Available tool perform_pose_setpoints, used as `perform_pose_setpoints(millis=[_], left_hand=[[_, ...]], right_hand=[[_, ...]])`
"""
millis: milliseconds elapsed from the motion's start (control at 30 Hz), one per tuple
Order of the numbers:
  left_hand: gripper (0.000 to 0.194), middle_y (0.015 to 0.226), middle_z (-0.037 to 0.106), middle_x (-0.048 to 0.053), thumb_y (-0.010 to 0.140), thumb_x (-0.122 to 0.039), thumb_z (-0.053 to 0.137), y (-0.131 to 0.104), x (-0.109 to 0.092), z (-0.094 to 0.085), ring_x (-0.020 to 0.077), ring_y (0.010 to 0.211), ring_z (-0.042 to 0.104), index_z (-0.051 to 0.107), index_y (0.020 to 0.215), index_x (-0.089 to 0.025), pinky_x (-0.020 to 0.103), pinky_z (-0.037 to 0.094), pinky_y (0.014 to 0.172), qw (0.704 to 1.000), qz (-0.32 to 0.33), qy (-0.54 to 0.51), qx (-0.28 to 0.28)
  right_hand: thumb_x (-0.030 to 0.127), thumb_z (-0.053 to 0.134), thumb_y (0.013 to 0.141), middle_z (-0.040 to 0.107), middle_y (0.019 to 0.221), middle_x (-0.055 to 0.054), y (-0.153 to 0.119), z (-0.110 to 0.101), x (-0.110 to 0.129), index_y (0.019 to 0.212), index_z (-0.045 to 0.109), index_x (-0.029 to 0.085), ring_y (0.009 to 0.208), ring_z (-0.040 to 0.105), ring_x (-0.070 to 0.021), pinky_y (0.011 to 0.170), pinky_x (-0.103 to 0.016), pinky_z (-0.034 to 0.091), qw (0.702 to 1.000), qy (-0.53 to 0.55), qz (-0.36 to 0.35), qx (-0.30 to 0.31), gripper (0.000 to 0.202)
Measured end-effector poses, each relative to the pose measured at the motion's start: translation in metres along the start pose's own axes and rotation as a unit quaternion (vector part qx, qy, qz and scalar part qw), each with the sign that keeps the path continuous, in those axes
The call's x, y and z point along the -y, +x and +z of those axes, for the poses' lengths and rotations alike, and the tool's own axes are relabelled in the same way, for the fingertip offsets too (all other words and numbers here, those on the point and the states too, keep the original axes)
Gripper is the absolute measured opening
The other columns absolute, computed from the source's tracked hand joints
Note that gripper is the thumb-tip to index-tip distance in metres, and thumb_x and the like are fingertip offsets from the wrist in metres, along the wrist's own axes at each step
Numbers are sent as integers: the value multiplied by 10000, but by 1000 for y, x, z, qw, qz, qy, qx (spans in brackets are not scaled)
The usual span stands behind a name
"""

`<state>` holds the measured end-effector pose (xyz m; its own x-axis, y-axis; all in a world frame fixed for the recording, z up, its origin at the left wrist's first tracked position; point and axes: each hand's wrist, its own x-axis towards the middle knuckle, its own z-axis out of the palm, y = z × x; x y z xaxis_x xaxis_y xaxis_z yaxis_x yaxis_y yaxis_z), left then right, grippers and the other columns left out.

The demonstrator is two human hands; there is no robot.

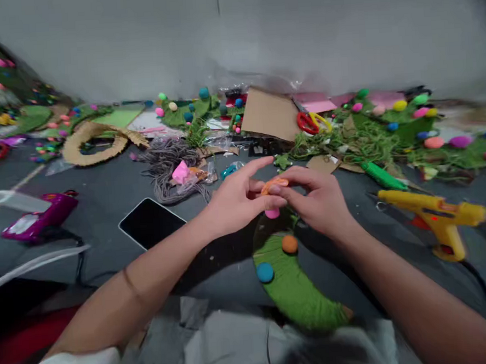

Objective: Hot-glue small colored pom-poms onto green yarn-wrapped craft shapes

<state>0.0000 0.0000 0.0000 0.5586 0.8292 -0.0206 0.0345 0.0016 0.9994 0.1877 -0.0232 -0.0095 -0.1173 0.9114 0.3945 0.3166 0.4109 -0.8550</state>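
My left hand (236,203) and right hand (321,200) pinch an orange piece (273,185) between them — the green crescent (288,289) lies at the desk's (99,185) near edge.

The single view comes from a head-worn camera, facing forward and down over a dark tabletop (215,269). It looks from above and behind the left forearm (162,275) and right forearm (406,287), which enter at lower left and lower right; the left hand (238,199) and right hand (320,202) meet near the frame's centre, fairly close. Grey clothing (228,342), nearest, fills the bottom centre, while a pale wall (136,46) spans the top, farther off. The framing is wide, reaching a yellow glue gun (438,214) at right.
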Motion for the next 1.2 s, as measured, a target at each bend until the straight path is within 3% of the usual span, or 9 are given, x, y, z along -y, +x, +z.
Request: perform_pose_setpoints(millis=[167,300,467,600,700,833,933,1033,1200], left_hand=[[826,1053,813,96,864,-305,850,-3,1,-7,217,983,789,428,1566,-194,317,595,888,999,18,-17,-23],[979,1342,723,130,735,-188,939,-3,2,-4,274,1268,711,407,1554,-253,357,589,1046,993,21,-115,31],[1066,1018,795,46,795,-213,900,-5,2,-2,192,889,802,257,1642,-271,316,640,858,995,-1,-103,18],[862,856,810,48,883,-239,825,-6,1,-3,193,797,806,356,1606,-201,315,639,825,999,18,-48,4],[788,958,827,98,881,-254,830,-5,1,-3,224,910,818,429,1556,-180,327,643,874,999,17,-39,9],[892,1278,772,164,726,-255,958,-2,4,-2,279,1148,773,511,1493,-176,343,645,946,998,14,-66,7],[566,1205,807,120,781,-277,922,0,5,-4,248,1094,788,705,1289,-154,319,639,942,997,45,-55,-6],[338,1025,842,84,808,-295,903,0,4,-6,207,936,812,788,1081,-132,290,648,876,997,43,-53,-28],[467,1091,834,112,816,-285,899,0,1,-11,235,1003,810,726,1220,-129,347,648,936,995,15,-79,-51]], right_hand=[[353,801,884,786,818,-14,9,-23,-10,856,795,245,722,716,-172,679,-302,574,990,-8,26,-138,111],[364,878,802,806,1088,-45,6,-22,-12,1174,773,258,969,762,-216,820,-333,619,996,53,27,-69,401],[237,806,851,819,1009,-31,1,-8,-7,1018,815,220,909,754,-182,810,-300,601,999,16,-19,48,168],[293,798,888,807,851,-15,9,-27,-11,859,798,236,767,745,-181,750,-321,599,995,-13,5,-100,64],[355,806,892,779,807,-16,13,-43,-14,838,781,248,741,733,-192,731,-339,599,977,2,15,-211,123],[306,814,874,779,1002,-44,6,-28,-8,971,774,235,914,738,-207,811,-342,605,996,-14,-24,-80,127],[282,803,873,773,1070,-47,-1,-7,-3,1080,754,241,954,731,-209,839,-356,607,998,-39,-42,-20,216],[295,776,903,774,884,-25,0,-7,-5,907,760,243,788,717,-184,750,-340,609,996,-44,-21,-73,55],[425,827,862,748,776,-18,11,-39,-15,865,783,259,701,691,-177,702,-340,604,977,-12,14,-211,172]])
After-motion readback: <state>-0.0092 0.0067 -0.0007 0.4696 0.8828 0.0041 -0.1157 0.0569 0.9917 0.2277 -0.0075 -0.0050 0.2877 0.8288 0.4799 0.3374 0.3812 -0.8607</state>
